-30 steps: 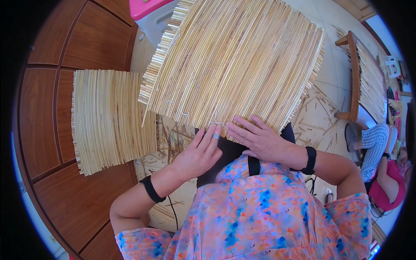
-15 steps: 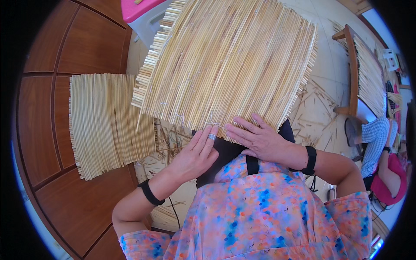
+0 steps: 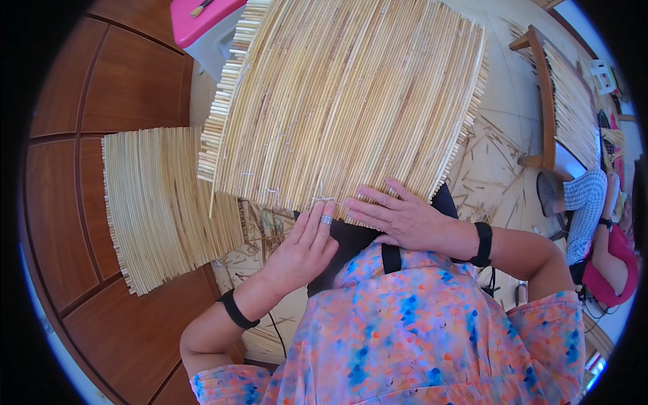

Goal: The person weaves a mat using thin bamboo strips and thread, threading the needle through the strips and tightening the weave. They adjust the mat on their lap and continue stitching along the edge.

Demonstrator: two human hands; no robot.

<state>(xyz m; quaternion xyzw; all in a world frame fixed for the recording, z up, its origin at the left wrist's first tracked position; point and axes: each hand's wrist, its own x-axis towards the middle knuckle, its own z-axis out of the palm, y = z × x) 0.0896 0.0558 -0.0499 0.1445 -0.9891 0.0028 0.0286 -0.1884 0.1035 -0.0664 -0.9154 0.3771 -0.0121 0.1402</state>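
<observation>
A large reed mat [image 3: 351, 101], made of thin straw-coloured stalks laid side by side, slants away from my lap. Its near edge carries several short white thread ends [image 3: 322, 192]. At that edge my left hand [image 3: 304, 246], with a ring on one finger, presses its fingertips together on the mat beside the thread; its fingers are closed, the thumb partly hidden. To the right, my right hand [image 3: 405, 216] lies flat across the mat's near edge with fingers spread, its thumb below the edge.
A smaller reed mat [image 3: 162, 209] leans against brown wooden panels [image 3: 54, 196] on the left. A brush [image 3: 200, 9] lies on a pink-topped stool [image 3: 202, 20]. Stalk scraps [image 3: 489, 155] litter the floor. At right, another person's leg [image 3: 584, 209] shows near a wooden frame [image 3: 543, 101] bearing stalks.
The view has shifted slightly, bringing the brush on the stool into fuller sight. Both hands stay at the same near edge of the mat, with little visible movement.
</observation>
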